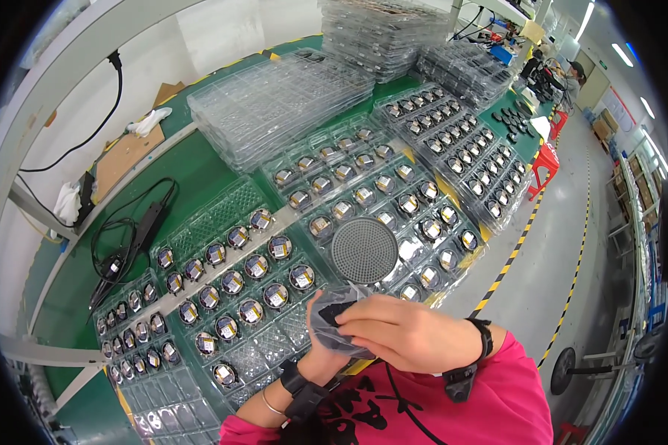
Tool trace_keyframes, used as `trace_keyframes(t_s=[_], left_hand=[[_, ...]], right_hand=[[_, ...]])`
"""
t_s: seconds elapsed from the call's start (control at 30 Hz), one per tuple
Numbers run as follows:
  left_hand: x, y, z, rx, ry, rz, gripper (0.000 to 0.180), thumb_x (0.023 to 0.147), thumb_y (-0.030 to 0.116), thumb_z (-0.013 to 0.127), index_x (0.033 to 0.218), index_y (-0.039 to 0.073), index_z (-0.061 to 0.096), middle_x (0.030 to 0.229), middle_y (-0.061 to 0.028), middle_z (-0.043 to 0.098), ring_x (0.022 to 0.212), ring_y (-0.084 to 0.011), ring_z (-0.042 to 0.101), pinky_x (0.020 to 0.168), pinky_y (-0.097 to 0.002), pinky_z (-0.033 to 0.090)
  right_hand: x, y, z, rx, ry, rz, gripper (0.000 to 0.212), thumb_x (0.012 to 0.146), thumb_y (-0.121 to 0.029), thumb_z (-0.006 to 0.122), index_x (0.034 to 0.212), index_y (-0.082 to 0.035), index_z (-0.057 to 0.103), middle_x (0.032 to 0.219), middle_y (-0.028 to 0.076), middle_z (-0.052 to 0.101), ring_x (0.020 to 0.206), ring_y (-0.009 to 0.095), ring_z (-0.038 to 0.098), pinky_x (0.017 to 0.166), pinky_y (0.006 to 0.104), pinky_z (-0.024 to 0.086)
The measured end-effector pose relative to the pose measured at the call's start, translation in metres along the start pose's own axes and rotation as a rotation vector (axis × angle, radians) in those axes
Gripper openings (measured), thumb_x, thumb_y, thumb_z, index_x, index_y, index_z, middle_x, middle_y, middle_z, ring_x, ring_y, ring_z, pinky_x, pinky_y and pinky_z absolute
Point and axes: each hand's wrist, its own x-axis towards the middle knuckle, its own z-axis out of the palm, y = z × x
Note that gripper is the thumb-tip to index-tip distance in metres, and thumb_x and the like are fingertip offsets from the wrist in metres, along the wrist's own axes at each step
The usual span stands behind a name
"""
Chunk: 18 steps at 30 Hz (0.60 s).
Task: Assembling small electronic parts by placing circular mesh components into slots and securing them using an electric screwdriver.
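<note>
Close to my body, my left hand (325, 357) is wrapped round a dark cup-like part in thin clear plastic film (326, 319). The fingers of my right hand (404, 334) press together on the same wrapped part from the right; their tips are partly hidden. Just beyond both hands a round grey perforated cover (364, 250) lies on a clear plastic tray. Around it, clear trays (274, 348) hold small round assemblies (302, 277) with dark rims and pale labels, set in rows of pockets.
A stack of clear trays (274, 104) stands at the back, with a taller stack (378, 37) behind it. A black cabled tool (150, 226) lies on the green bench at left. More filled trays (460, 148) run along the right edge. A red stool (545, 167) stands by the aisle.
</note>
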Motion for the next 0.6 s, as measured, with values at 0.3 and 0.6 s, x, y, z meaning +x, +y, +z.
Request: trace_keyframes(t_s=[0.3,0.6], left_hand=[[0.009,-0.002,-0.007,-0.062,-0.099,0.084,0.054,0.091,0.054,0.033,0.099,0.008,0.060,0.097,-0.0100,0.064,0.091,-0.0245,0.062,0.082,-0.0377,0.049],[0.006,0.004,-0.015,-0.210,-0.210,0.010,0.054,0.090,0.056,0.034,0.098,0.010,0.060,0.098,-0.0090,0.064,0.091,-0.0230,0.062,0.081,-0.0366,0.049]], right_hand=[[0.029,0.002,-0.002,-0.220,-0.272,0.097,0.037,0.060,-0.001,0.066,0.096,0.006,0.058,0.099,0.014,0.060,0.090,0.029,0.058,0.080,0.0349,0.050],[0.030,0.007,0.017,-0.287,-0.206,0.074,0.031,0.065,-0.003,0.066,0.095,0.002,0.060,0.092,0.009,0.059,0.084,0.028,0.057,0.078,0.0337,0.048]])
